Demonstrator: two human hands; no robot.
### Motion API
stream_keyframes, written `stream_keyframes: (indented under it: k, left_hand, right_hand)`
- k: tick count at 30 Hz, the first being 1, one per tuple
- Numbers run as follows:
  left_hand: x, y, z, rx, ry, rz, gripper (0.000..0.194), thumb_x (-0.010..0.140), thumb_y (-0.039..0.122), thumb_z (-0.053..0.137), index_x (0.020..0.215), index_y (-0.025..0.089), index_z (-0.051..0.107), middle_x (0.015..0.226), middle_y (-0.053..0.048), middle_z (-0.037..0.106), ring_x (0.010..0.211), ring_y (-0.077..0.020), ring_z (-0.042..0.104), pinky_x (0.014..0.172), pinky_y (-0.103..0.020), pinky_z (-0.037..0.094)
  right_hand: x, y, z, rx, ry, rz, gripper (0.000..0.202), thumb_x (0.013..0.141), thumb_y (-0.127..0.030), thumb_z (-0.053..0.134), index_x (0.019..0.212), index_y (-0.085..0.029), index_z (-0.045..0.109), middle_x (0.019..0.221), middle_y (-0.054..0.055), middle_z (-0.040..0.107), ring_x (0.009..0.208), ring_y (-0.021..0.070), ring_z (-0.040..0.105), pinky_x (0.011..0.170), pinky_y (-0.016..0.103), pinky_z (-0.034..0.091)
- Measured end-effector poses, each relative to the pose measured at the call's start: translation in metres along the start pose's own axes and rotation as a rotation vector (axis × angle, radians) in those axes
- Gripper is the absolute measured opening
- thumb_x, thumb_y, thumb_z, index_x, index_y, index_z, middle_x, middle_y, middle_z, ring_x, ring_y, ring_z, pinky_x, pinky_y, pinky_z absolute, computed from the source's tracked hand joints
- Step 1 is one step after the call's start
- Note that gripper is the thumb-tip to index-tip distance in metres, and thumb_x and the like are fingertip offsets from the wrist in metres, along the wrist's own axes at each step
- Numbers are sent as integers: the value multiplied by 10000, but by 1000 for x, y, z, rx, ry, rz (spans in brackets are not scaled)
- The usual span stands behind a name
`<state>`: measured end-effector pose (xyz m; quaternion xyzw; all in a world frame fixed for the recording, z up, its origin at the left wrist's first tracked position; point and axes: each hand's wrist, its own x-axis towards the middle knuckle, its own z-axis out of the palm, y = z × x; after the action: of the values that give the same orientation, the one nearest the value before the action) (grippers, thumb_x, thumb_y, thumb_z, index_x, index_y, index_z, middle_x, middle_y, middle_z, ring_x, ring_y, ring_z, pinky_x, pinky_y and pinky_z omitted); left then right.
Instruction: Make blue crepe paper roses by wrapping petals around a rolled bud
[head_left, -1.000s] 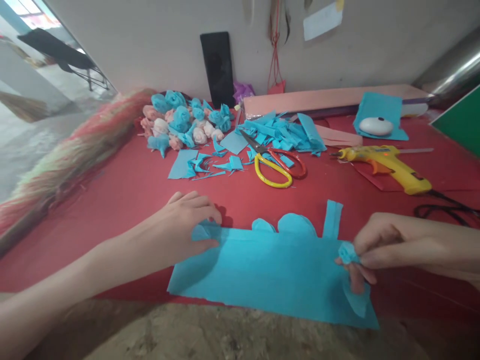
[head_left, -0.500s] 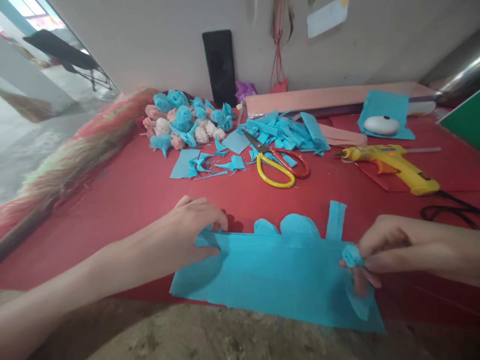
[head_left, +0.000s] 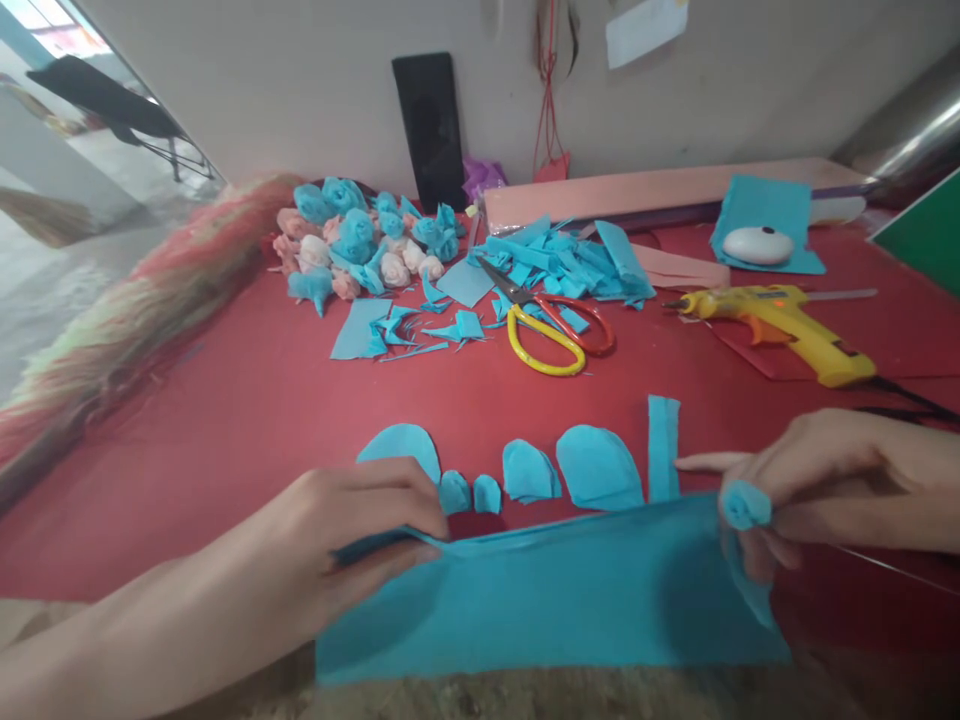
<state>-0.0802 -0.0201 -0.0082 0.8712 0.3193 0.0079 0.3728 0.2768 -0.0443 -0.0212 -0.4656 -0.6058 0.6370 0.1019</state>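
Observation:
My left hand [head_left: 382,530] pinches the upper left edge of a wide blue crepe paper sheet [head_left: 540,600], which hangs over the table's near edge. In my right hand [head_left: 840,490] a small rolled blue paper rose [head_left: 747,505] is held between the fingertips, at the sheet's right end. A thin wire-like line runs out to the right below that hand. Beyond the sheet lie cut petals: a large rounded stack [head_left: 600,468], a medium stack [head_left: 529,470], two small pieces [head_left: 487,494] and another large petal [head_left: 405,450]. A narrow blue strip [head_left: 663,450] lies by my right index finger.
Scissors [head_left: 547,340] with yellow and red handles lie beside blue paper scraps [head_left: 562,262]. Finished paper roses [head_left: 356,238] are heaped at the back left. A yellow glue gun [head_left: 795,325] rests at right. A black phone [head_left: 431,130] leans on the wall.
My left hand has closed on the sheet's edge, and the sheet has come toward me, uncovering the petals behind it. My right hand, with the rose, has shifted slightly right.

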Motion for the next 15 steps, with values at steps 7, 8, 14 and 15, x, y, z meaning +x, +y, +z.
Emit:
stream_keyframes:
  k: [7, 8, 14, 15]
  left_hand:
    - [-2, 2, -1, -79, 82, -29, 148, 868, 138, 513, 872, 255, 603, 846, 46, 664, 724, -94, 616, 667, -154, 483]
    - [-1, -1, -1, -81, 108, -28, 135, 862, 143, 525, 872, 252, 605, 848, 44, 668, 724, -96, 619, 663, -156, 485]
    - [4, -16, 1, -64, 188, -54, 81, 851, 216, 546, 839, 227, 625, 846, 21, 679, 727, -107, 631, 656, -178, 493]
    - [5, -18, 1, -54, 193, -66, 84, 852, 237, 545, 836, 224, 627, 843, 13, 680, 729, -116, 634, 654, -187, 496]
  right_hand:
    - [-1, 2, -4, -11, -134, -140, 295, 869, -385, 552, 721, -245, 766, 635, 36, 708, 621, 179, 659, 675, 305, 501]
    - [-1, 1, -3, -1, -106, -148, 295, 859, -395, 564, 703, -249, 766, 627, 42, 709, 629, 190, 666, 626, 302, 499]
    - [-4, -4, 1, 52, 150, -99, 236, 770, -407, 656, 595, -276, 746, 591, 57, 710, 640, 234, 680, 629, 334, 536]
    - [-4, -4, 0, 74, 206, -89, 221, 752, -405, 673, 575, -287, 736, 605, 59, 718, 657, 241, 684, 636, 335, 545]
